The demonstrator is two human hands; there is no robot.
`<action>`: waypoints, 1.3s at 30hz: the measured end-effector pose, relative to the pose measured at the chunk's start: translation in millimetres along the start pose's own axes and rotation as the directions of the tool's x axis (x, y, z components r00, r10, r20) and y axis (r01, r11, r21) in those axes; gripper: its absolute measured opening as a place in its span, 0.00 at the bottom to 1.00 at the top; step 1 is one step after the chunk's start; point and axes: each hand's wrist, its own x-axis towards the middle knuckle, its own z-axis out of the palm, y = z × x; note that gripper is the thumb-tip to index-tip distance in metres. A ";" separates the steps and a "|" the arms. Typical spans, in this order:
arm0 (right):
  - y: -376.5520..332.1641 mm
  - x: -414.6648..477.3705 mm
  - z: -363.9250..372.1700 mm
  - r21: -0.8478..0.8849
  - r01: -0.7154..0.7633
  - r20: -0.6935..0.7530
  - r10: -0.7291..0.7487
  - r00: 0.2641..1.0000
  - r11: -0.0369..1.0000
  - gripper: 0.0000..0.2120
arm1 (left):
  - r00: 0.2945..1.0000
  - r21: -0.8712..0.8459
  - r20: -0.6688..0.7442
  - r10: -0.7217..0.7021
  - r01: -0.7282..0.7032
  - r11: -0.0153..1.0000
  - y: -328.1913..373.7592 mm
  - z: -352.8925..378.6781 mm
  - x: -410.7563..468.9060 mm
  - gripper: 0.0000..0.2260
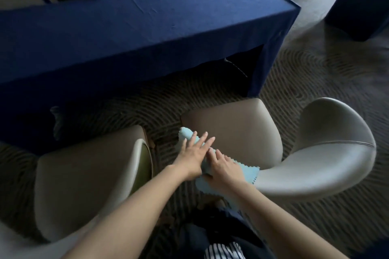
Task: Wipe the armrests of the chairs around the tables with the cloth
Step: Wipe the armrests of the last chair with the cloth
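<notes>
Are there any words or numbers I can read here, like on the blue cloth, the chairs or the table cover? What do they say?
None: no words, numbers, labels or signs show anywhere.
The light blue cloth under the left hand and right hand is plain.
The grey chair, the chair to its left and the dark blue table cover bear no writing.
The striped fabric at the bottom edge has only stripes.

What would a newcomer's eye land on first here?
The left hand and the right hand press on a light blue cloth draped over the beige chair's armrest, at centre. Beyond them, a long table under a navy cover fills the upper left.
</notes>
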 end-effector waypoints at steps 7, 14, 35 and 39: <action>-10.8 12.5 8.0 -0.047 -0.016 -0.093 0.012 0.996 0.999 0.23 | 0.999 0.046 -0.050 0.008 -0.005 0.999 -9.8 5.0 16.9 0.28; -33.2 35.0 10.9 -0.029 -0.094 -0.162 0.088 0.983 0.995 0.18 | 0.993 0.155 -0.026 0.118 -0.113 0.981 -35.8 -4.0 37.8 0.22; -36.7 40.1 9.6 0.058 -0.074 -0.202 0.085 0.976 0.996 0.17 | 0.990 0.285 0.116 0.076 -0.107 0.953 -39.4 -17.2 28.2 0.25; -12.5 12.4 18.1 -0.020 -0.006 -0.231 0.001 0.973 1.000 0.27 | 0.995 0.607 0.073 0.064 -0.095 0.789 -6.7 -8.9 8.2 0.24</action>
